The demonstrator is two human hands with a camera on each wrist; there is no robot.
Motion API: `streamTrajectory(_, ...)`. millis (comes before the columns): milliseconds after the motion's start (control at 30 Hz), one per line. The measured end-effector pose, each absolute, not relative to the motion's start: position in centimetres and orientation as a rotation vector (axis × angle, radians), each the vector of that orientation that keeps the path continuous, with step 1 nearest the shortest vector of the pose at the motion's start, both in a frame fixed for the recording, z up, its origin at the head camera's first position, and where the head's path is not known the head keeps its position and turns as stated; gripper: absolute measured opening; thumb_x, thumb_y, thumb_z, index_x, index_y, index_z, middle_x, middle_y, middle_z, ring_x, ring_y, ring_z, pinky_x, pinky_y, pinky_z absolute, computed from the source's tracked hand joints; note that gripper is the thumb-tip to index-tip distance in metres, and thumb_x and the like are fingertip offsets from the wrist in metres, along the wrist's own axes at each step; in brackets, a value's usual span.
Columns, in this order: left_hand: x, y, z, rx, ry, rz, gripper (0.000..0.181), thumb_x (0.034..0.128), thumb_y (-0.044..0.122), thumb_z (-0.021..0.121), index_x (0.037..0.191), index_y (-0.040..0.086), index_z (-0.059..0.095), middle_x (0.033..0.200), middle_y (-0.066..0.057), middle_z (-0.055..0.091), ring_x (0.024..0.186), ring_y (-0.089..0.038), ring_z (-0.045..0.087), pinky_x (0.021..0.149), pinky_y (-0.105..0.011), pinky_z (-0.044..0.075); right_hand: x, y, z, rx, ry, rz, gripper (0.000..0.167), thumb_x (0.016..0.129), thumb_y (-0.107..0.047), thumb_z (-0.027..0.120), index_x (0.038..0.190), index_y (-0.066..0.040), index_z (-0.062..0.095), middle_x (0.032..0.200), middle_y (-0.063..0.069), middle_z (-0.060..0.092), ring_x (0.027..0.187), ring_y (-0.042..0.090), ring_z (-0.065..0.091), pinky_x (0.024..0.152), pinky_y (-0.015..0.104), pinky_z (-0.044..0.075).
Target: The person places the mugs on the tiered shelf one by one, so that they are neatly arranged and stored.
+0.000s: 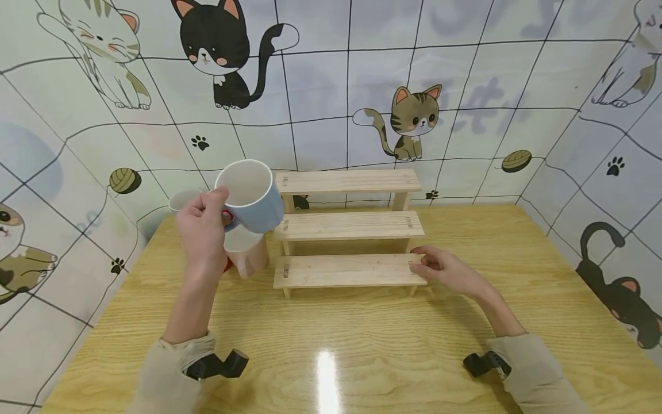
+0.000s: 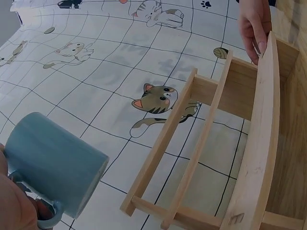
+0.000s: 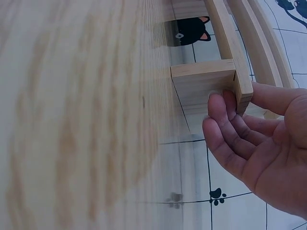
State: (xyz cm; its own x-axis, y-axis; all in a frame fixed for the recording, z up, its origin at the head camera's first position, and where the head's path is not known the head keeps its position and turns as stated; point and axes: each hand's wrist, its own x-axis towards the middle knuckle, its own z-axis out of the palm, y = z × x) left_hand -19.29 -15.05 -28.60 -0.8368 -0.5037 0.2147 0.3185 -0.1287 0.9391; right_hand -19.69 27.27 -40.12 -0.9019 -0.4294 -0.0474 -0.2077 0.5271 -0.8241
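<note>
My left hand (image 1: 203,233) grips a light blue mug (image 1: 261,204) by its handle, raised above the table left of a three-step wooden rack (image 1: 349,271). The mug's white inside faces up in the head view; the left wrist view shows its blue side (image 2: 57,163) and the handle in my fingers. With my right hand (image 1: 452,271) I hold the right end of the rack's lowest step, thumb on top and fingers curled below, as the right wrist view shows. A pale pink mug (image 1: 249,256) stands below the blue one, partly hidden.
Behind my left hand a whitish cup (image 1: 182,199) is mostly covered. A bit of red (image 1: 227,264) shows beside the pink mug. The wood-grain table (image 1: 372,345) meets a cat-patterned cloth backdrop (image 1: 320,92) at the back and sides.
</note>
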Motion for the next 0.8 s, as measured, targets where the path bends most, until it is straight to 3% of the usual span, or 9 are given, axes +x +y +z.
streamTrajectory(300, -20.9, -12.2, -27.9, 0.087, -1.721, -2.026, 0.042, 0.0924, 0.021, 0.066, 0.058, 0.013, 0.043, 0.057, 0.003, 0.035, 0.067, -0.014, 0.039, 0.068, -0.032, 0.034, -19.6, 27.3, -39.9, -0.545, 2.525, -1.313, 0.047, 0.102, -0.018, 0.059, 0.137, 0.010, 0.046, 0.086, 0.007, 0.057, 0.071, 0.014, 0.053, 0.062, 0.027, 0.044)
streamTrajectory(500, -21.7, -10.1, -27.5, 0.122, -1.875, -2.088, 0.039, 0.0957, 0.033, 0.064, 0.070, 0.009, 0.047, 0.074, -0.004, 0.039, 0.086, -0.018, 0.044, 0.075, -0.037, 0.037, -19.6, 27.3, -39.9, -0.555, 2.504, -1.336, 0.046, 0.102, -0.016, 0.059, 0.137, 0.011, 0.046, 0.088, 0.008, 0.057, 0.072, 0.013, 0.053, 0.061, 0.027, 0.043)
streamTrajectory(633, -22.8, -8.7, -27.3, 0.083, -1.957, -1.964, 0.042, 0.0943, 0.033, 0.063, 0.065, 0.009, 0.046, 0.067, -0.002, 0.038, 0.075, -0.016, 0.042, 0.059, -0.031, 0.031, -19.6, 27.5, -40.0, -0.553, 2.508, -1.323, 0.048, 0.102, -0.017, 0.059, 0.138, 0.011, 0.045, 0.087, 0.008, 0.057, 0.070, 0.013, 0.051, 0.060, 0.027, 0.043)
streamTrajectory(800, -24.1, -7.1, -27.1, 0.003, -1.926, -1.959, 0.045, 0.0911, 0.028, 0.066, 0.058, 0.013, 0.040, 0.055, 0.003, 0.032, 0.061, -0.013, 0.037, 0.050, -0.027, 0.023, -19.8, 27.5, -40.1, -0.544, 2.508, -1.312, 0.051, 0.103, -0.019, 0.059, 0.140, 0.011, 0.043, 0.087, 0.009, 0.055, 0.068, 0.012, 0.048, 0.058, 0.027, 0.041)
